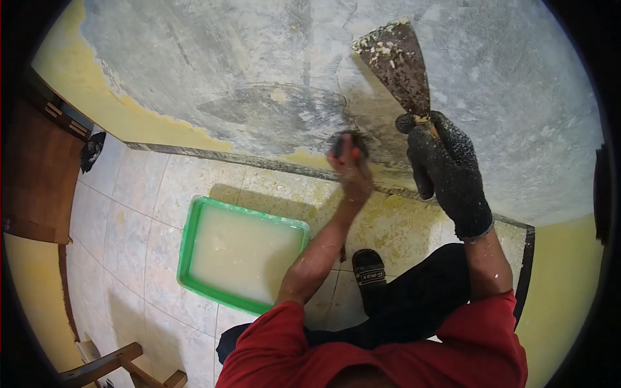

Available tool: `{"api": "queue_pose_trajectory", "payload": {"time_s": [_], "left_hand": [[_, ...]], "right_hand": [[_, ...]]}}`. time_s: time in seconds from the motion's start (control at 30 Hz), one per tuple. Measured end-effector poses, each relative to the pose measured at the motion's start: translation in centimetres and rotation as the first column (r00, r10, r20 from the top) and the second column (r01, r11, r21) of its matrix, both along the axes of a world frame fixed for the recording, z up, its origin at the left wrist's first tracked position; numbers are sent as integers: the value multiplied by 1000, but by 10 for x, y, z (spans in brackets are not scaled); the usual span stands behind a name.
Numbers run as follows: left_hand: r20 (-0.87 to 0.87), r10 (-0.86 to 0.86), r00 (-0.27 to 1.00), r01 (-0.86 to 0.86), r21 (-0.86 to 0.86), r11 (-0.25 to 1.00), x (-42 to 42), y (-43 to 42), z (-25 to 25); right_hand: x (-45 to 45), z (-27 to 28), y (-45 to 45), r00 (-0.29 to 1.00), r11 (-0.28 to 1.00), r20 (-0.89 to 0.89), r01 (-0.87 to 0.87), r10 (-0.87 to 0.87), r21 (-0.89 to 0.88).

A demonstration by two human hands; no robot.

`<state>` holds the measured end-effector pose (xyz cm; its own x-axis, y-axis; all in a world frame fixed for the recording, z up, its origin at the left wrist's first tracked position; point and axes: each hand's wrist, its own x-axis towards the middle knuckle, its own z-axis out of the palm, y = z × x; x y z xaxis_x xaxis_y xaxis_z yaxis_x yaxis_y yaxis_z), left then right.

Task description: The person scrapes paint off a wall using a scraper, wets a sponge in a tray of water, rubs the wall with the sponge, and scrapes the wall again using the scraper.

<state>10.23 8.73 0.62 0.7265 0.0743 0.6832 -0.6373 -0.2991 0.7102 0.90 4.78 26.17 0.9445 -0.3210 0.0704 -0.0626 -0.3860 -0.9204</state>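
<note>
i had my bare left hand (353, 173) curled round a dark object (358, 145), blurred, at the patchy wall (259, 45). my gloved right hand (451, 178) gripped the scraper (402, 68) by its handle, blade up. the green tray (186, 258) of cloudy liquid sat on the floor (139, 194).

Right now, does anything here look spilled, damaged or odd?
The wall stands out: its yellow paint is missing over a wide, patchy gray area. Yellowish flecks litter the floor tiles below, near the green tray. Also odd: only the right hand wears a glove; the left hand is bare.
</note>
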Motion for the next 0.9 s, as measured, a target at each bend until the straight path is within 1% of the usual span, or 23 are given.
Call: {"api": "queue_pose_trajectory", "payload": {"time_s": [0.03,0.07,0.1,0.13,0.2,0.23,0.3,0.33,0.37,0.4,0.43,0.47,0.5,0.53,0.6,0.63,0.67,0.7,0.73,0.77,0.83,0.87,0.9], "left_hand": [[167,63,984,-57,-39,998,22,12,-1],[91,289,953,-285,-53,957,44,22,-3],[-115,242,963,-268,-390,881,67,40,10],[-207,369,906,-421,-358,833,83,62,25],[-225,521,823,-564,-435,702,131,104,30],[-233,522,820,-568,-434,699,132,99,32],[-68,643,763,-608,-415,677,131,79,40],[-127,599,790,-601,-350,719,116,56,31],[-187,555,810,-586,-289,757,93,25,24],[-165,432,887,-457,-165,874,57,12,36],[-163,232,959,-275,-328,904,31,-12,29],[-140,34,989,-99,-487,868,5,-35,21],[36,117,992,-112,-131,985,-11,-41,6],[33,123,992,-117,-138,983,-7,-40,-6],[108,-41,993,64,-218,974,3,-33,-25],[81,-2,997,15,-157,987,18,-18,-26],[70,155,985,-148,-92,985,37,4,-16],[140,293,946,-264,-192,945,62,24,0],[107,375,921,-355,-167,920,83,46,18],[5,461,887,-444,-261,857,99,58,38],[1,492,871,-425,-504,752,122,77,85],[-3,481,876,-418,-502,757,119,74,96],[-43,490,871,-449,-477,756,116,71,103]], "right_hand": [[-1,2,1,1000,1000,-2,8,-8,-17],[-2,4,5,999,999,-30,13,-14,-30],[-4,4,6,998,999,-58,18,-20,-38],[-7,6,6,998,999,-63,23,-26,-45],[-12,7,6,997,999,-58,42,-42,13],[-14,7,6,997,999,-64,40,-40,8],[-12,10,4,998,999,-28,53,-53,-10],[-11,10,3,999,999,-33,37,-37,-19],[-8,9,2,998,998,-27,62,-62,17],[-4,7,2,996,995,-28,87,-85,58],[0,4,3,997,996,-37,68,-66,54],[4,0,4,997,997,-41,71,-69,44],[7,-3,5,996,996,-44,78,-76,32],[9,-5,8,996,997,-46,73,-72,25],[8,-7,11,994,996,-87,70,-66,54],[6,-9,8,995,999,-90,52,-52,-1],[4,-8,7,994,998,-92,56,-56,-7],[0,-7,7,994,999,-100,40,-38,15],[-4,-5,7,994,999,-110,25,-21,40],[-8,-2,6,996,1000,-94,8,-5,30],[-14,-1,3,996,998,-77,38,-34,54],[-16,1,2,997,996,-52,54,-50,68],[-17,5,0,994,997,-86,69,-71,-30]]}}
